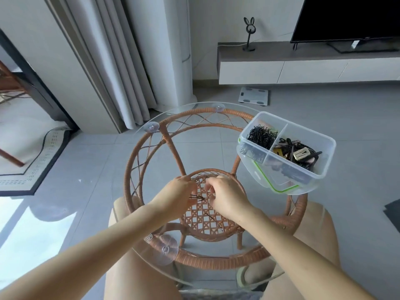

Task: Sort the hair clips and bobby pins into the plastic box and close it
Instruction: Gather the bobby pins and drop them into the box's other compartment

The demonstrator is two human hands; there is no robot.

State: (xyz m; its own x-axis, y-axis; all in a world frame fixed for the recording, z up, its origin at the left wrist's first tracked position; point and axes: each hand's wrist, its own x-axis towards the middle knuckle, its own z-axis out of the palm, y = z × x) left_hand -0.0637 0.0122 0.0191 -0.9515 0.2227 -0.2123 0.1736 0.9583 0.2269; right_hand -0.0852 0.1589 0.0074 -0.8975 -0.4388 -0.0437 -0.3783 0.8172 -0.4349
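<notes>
The plastic box is clear, its lid edged with a bright green seal. Inside the box, the left compartment is a mass of black bobby pins; the right one mixes black, brown and mustard-yellow hair clips with one cream clip on top. Left of the box, the rattan table frame is terracotta orange-brown, its lower shelf woven in an open criss-cross lattice of the same colour. Far left of the box, a pale rug carries a dark border with a dashed pale band
</notes>
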